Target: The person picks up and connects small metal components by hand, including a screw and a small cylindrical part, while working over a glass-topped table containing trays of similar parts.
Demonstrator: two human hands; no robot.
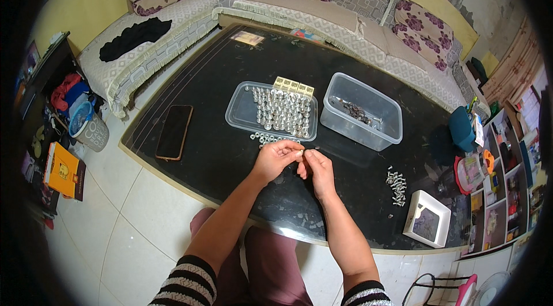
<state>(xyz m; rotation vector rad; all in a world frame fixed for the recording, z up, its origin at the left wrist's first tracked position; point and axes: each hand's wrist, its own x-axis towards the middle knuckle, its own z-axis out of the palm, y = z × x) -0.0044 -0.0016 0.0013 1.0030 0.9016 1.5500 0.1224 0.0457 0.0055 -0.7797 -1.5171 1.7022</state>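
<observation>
Over the near half of a black table, my left hand (277, 159) and my right hand (318, 172) meet fingertip to fingertip. Both are closed in a pinch around something tiny, mostly covered by the fingers. Just beyond them lies a clear plastic lid (235, 116) with many round silvery metal pieces (282, 111) set on it in close rows. Several more small metal pieces (262, 138) lie on the table along its near edge. At the lid's far edge is a cream-coloured strip (294, 86) divided into squares.
Right of the lid stands a clear plastic tub (363, 135) with small dark metal parts inside. A pile of small silvery screw-like parts (396, 186) and a white open box (440, 228) lie at the right. A phone (174, 132) rests at the left. Sofas (242, 6) border the far side.
</observation>
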